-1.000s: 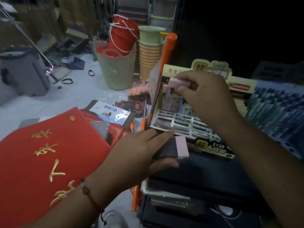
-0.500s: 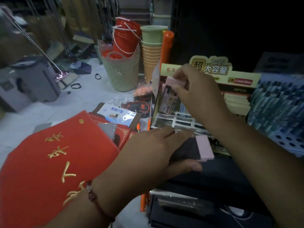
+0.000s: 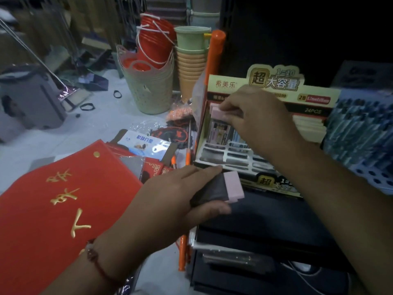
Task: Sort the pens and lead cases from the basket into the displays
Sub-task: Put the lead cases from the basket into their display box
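— At far right, what stands there?
— The lead display box (image 3: 214,145); the right hand (image 3: 255,118) pinches a pink-capped lead case (image 3: 219,112) over its back row.
— And nearer?
— The left hand (image 3: 170,201) grips another lead case (image 3: 225,188) just before it.

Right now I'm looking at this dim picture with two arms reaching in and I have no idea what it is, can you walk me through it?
There is no machine here. A person wears a camera on the head, so you look down along their own arms. The left hand holds lead cases with pink caps, waiting. The right hand pinches another pink-capped lead case at the top of a cardboard display box, which has a white grid of slots; some slots already hold cases. To the right stands a blue rack of pens. On the left lie a red cloth with gold characters and orange pens.
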`<state>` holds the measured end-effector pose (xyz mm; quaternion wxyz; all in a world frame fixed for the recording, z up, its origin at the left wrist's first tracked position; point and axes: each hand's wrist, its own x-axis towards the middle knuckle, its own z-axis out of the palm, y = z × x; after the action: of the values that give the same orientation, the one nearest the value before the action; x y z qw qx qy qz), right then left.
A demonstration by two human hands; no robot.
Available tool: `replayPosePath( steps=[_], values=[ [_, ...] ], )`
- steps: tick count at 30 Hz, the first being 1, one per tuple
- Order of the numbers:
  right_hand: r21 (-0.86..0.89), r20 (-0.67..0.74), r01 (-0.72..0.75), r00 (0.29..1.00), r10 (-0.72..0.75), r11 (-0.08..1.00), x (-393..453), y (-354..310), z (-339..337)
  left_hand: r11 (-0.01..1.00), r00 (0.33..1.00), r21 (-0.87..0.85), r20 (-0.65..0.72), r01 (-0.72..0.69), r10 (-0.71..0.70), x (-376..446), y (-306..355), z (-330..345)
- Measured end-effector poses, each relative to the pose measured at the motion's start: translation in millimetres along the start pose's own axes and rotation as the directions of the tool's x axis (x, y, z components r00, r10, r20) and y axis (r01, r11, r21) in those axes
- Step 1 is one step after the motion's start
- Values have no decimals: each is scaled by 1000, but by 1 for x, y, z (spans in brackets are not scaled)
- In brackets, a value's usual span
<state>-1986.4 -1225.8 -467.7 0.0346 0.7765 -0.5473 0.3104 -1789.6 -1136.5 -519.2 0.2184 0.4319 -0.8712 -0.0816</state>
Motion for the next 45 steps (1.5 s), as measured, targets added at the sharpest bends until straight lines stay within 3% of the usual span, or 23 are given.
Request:
replayPosePath(
  steps=[6, 9, 11, 14, 16, 20, 25, 28, 33, 39, 45],
  values=[
    [-134, 33, -27, 999, 32, 991, -1, -1, 2, 993, 995, -63, 25, 98, -96, 0, -13, 1],
    [-63, 44, -35, 998, 38, 997, -11, -5, -10, 960, 984, -215, 16, 177, -178, 5, -17, 0],
    [134, 137, -75, 989, 57, 988, -21, -7, -24, 867, 964, -437, 2, 240, -266, 11, -16, -2],
    [491, 412, -241, 911, 21, 837, -36, -20, -35, 600, 918, -758, -4, 255, -395, 21, -6, -5],
    [588, 397, -251, 918, -3, 769, -41, -27, -30, 450, 888, -848, 51, 280, -457, 27, 1, -7],
    [622, 316, -264, 946, 72, 737, -38, -27, -25, 389, 887, -867, 117, 311, -447, 31, 9, -4],
    [568, 320, -295, 939, 125, 768, -37, -13, -31, 577, 881, -749, 19, 325, -472, 31, 2, 1],
    [569, 296, -323, 938, 178, 756, -35, -4, -36, 602, 875, -735, -26, 311, -484, 31, -1, -2],
    [575, 138, -292, 955, 262, 764, -31, 6, -44, 811, 900, -499, -127, 306, -417, 21, -13, 0],
    [632, -88, -225, 930, 357, 742, -28, 5, -44, 939, 962, -258, -87, 228, -257, 17, -21, 9],
    [558, -147, -149, 950, 274, 816, -29, -2, -31, 981, 989, -127, -19, 144, -147, 14, -9, 11]
  ],
)
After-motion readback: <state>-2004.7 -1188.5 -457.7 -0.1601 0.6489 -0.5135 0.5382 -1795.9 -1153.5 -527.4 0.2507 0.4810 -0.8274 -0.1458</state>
